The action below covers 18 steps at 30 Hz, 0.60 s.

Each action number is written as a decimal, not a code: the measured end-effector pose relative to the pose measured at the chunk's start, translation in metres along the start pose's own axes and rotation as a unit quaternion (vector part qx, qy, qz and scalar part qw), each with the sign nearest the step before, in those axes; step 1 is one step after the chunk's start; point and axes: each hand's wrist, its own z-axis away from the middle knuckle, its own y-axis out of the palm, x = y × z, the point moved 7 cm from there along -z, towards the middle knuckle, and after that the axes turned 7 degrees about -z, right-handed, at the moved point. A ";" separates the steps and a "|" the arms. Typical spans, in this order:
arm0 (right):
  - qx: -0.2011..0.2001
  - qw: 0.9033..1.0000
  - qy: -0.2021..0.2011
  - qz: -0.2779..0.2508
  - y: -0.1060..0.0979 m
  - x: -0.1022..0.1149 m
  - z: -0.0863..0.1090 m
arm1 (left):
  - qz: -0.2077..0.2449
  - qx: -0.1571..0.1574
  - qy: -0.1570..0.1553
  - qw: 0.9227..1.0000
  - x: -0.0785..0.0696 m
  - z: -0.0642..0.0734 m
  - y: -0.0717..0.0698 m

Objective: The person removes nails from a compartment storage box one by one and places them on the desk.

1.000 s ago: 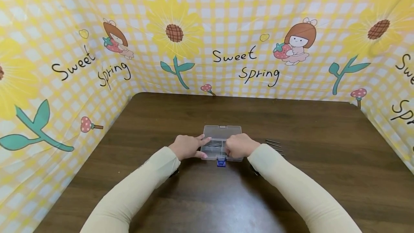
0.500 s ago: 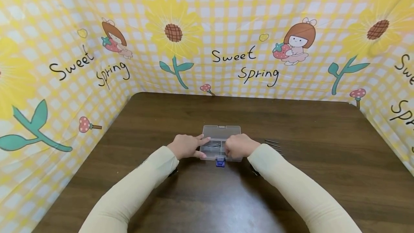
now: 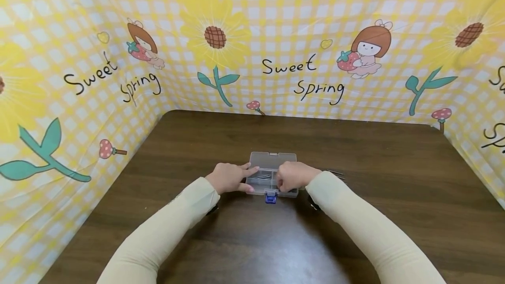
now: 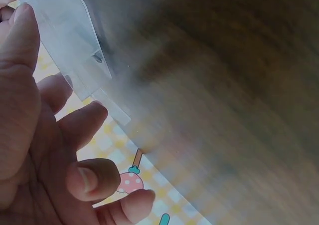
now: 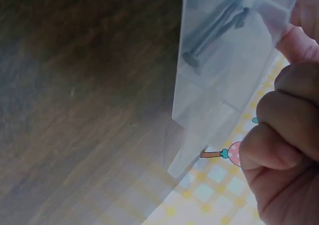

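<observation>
A clear plastic compartment box (image 3: 260, 186) lies on the table in the head view, its lid (image 3: 265, 160) raised at the back. Thumb and forefinger of my left hand (image 3: 230, 178) grip the box's left end from front and rear. Several slim metal nails (image 3: 261, 177) lie in the back left compartment. Through the wall in the right wrist view, nails (image 5: 214, 33) show as well, one with a flat head. My right hand (image 3: 291, 175), fingers curled, reaches into the box's right side. Its fingertips are hidden, so whatever they may hold cannot be seen.
Several loose nails (image 3: 335, 173) lie on the brown table (image 3: 205, 135) right of the box, partly behind the right sleeve. A blue latch (image 3: 270, 197) hangs at the box's front edge. Yellow checked cloth (image 3: 292, 21) stands up around the table.
My right hand and forearm have shifted slightly right and up, hiding more of the loose nails. The left hand keeps its grip on the box. The head view has tilted a little.
</observation>
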 end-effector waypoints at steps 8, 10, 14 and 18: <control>0.000 0.999 -0.005 -0.032 -0.002 -0.004 0.002 | -0.009 0.007 0.012 1.000 -0.002 -0.005 -0.005; -0.002 0.999 -0.004 -0.039 -0.001 -0.005 0.003 | -0.008 0.009 0.013 1.000 -0.002 -0.006 -0.004; -0.004 0.998 -0.013 -0.055 -0.001 -0.005 0.003 | -0.010 0.009 0.010 1.000 -0.002 -0.005 0.000; -0.008 0.998 -0.012 -0.061 -0.001 -0.005 0.003 | -0.019 0.006 -0.001 1.000 -0.001 -0.004 0.000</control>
